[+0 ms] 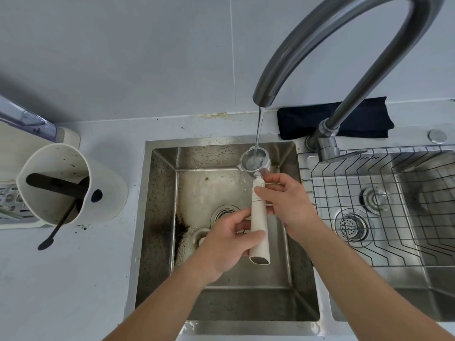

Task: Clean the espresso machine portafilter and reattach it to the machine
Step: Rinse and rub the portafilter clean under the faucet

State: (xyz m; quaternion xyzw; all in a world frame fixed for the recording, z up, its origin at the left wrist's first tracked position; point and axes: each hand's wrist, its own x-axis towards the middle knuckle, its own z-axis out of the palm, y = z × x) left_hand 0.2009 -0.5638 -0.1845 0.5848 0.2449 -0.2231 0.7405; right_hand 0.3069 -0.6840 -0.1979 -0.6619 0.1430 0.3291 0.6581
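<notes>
Two hands hold the portafilter [258, 207] over the small sink [290, 286]: my left hand [229, 244] has its fingers wrapped round the lower cream handle, my right hand [285, 200] pinches the handle's neck. I see its basket under the faucet [320, 50], water stream [259, 129] falling straight into it. Coffee grounds [182, 230] stain the basin floor.
</notes>
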